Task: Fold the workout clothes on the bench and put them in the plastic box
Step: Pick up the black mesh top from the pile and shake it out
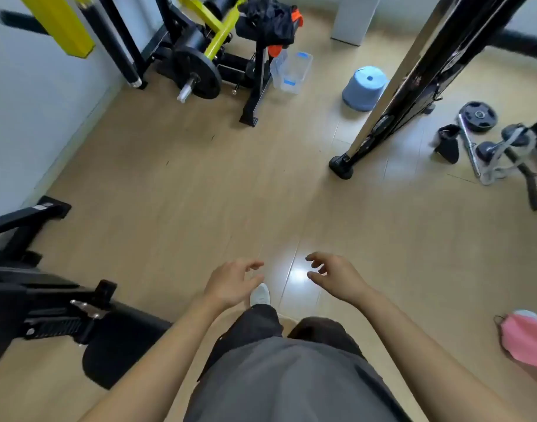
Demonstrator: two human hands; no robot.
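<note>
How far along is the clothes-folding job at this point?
Done: nothing. The dark and orange clothes lie heaped, unfolded, on the bench, and the clear plastic box on the floor beside it looks empty. In hand: nothing; the left hand and right hand are empty. Left: all folding and boxing.

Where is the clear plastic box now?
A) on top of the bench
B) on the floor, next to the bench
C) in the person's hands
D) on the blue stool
B: the box stands on the floor beside the bench leg, below the clothes. The left hand and right hand hold nothing, and the stool carries nothing.
</note>
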